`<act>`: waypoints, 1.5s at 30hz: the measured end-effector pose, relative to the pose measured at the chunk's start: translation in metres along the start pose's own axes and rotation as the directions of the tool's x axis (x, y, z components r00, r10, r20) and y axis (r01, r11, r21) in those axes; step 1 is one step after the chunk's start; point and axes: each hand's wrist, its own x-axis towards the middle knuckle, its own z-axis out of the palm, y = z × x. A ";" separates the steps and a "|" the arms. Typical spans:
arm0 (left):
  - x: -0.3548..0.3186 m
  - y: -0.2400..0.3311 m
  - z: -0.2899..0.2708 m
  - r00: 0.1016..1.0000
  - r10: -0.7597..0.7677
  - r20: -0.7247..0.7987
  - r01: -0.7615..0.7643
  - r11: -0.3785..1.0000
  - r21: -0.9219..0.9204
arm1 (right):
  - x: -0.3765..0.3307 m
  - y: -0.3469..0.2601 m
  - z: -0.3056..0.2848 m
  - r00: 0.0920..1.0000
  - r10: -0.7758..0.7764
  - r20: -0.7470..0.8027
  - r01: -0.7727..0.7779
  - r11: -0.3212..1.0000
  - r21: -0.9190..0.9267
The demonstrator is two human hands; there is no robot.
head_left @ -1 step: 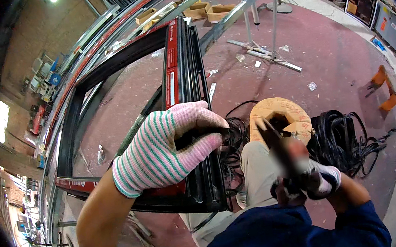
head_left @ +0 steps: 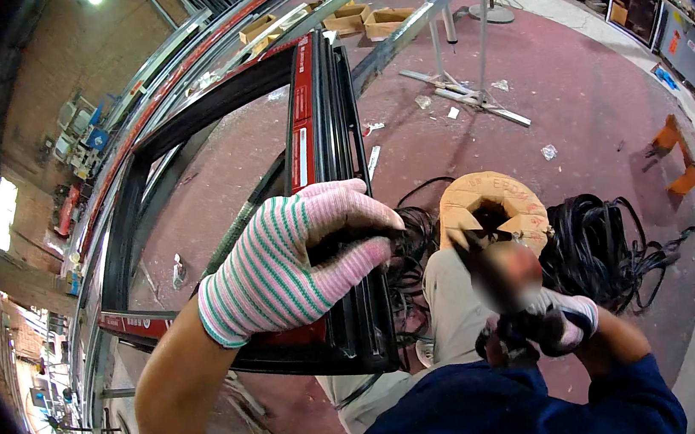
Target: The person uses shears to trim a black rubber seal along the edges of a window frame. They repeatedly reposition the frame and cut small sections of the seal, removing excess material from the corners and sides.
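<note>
My left hand [head_left: 284, 263], in a pink and white glove with green stripes, is over the near corner of a black window frame [head_left: 326, 134] with red film on it. Its fingers curl toward the thumb in a pinch; what lies between them is too dark to make out. At lower right my right hand [head_left: 563, 321], gloved too, is closed round a dark tool with a pointed end [head_left: 479, 262]. Part of that tool is smeared, so its kind is unclear. It points up and left, above my knee and in front of a cardboard-coloured reel [head_left: 457, 196].
Coiled black strip [head_left: 590, 241] lies on the red floor right of the reel, with more loose strip [head_left: 418, 230] to its left. A metal stand [head_left: 427, 15] supports the frame's far side. Long profiles [head_left: 168, 74] lie at left; a small orange stool [head_left: 683, 153] stands at right.
The tool's pointed end in my right hand has dropped slightly toward me. My left hand and the window frame stay almost where they were.
</note>
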 end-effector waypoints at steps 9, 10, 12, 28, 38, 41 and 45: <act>0.004 -0.006 -0.001 0.992 0.114 0.050 -0.120 0.985 0.124 | 0.011 0.021 -0.001 0.985 -0.058 0.161 0.059 0.998 -0.001; 0.004 -0.007 -0.001 0.993 0.107 0.047 -0.112 0.986 0.122 | 0.011 0.022 0.000 0.988 -0.062 0.139 0.061 0.998 0.008; 0.004 -0.007 -0.001 0.991 0.121 0.055 -0.128 0.983 0.133 | 0.010 0.023 -0.001 0.987 -0.016 0.157 0.008 0.999 0.052; 0.005 -0.013 -0.004 0.973 0.181 0.144 -0.205 0.964 0.169 | 0.010 0.007 0.004 0.948 0.162 0.275 -0.224 0.951 0.211; 0.004 -0.011 -0.004 0.976 0.165 0.140 -0.190 0.963 0.191 | 0.000 0.034 0.013 0.948 0.168 0.272 -0.274 0.864 0.422; 0.004 -0.011 -0.005 0.977 0.151 0.152 -0.176 0.971 0.162 | 0.002 0.033 0.012 0.943 0.186 0.276 -0.294 0.855 0.428; 0.005 -0.011 -0.007 0.969 0.176 0.175 -0.201 0.970 0.139 | 0.004 0.041 0.009 0.929 0.169 0.330 -0.305 0.854 0.422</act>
